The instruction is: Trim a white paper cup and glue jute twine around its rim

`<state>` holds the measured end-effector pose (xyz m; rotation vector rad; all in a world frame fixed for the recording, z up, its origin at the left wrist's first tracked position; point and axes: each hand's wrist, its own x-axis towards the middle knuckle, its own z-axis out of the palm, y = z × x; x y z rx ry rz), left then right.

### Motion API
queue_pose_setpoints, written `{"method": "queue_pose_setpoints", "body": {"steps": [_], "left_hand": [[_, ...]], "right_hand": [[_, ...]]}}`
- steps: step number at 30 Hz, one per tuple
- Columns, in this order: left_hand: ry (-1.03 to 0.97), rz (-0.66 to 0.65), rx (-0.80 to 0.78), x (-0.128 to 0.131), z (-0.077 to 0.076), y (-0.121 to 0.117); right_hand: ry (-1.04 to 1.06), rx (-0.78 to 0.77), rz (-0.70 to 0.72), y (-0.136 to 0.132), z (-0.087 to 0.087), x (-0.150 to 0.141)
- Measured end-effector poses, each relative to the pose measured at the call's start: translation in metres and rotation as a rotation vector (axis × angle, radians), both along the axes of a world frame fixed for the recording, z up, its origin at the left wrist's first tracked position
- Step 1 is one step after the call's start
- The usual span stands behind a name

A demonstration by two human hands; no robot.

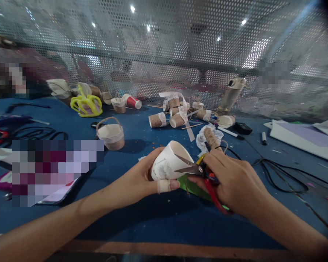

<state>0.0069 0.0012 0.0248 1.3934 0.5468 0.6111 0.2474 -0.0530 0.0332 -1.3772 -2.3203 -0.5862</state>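
Bare forearms (79,211) lie nearest, the left hand (142,178) with fingers wrapped round a white cup (166,165) at near centre, the right hand (232,173) gripping scissors (194,169), parted and seemingly astride its rim: apparently the cutting step, the next snip calling for steadiness.

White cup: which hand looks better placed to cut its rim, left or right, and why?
Probably the right hand: it holds the scissors, open at the rim of the white cup. The left hand grips the cup's side, so seems better suited to steadying.
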Motion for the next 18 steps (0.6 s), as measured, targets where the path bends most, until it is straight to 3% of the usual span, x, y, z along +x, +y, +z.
{"method": "queue_pose_setpoints", "body": {"steps": [18], "left_hand": [[0.005, 0.046, 0.035, 0.0003, -0.0014, -0.0018]], "right_hand": [[-0.011, 0.043, -0.016, -0.0022, -0.0034, -0.0020]]}}
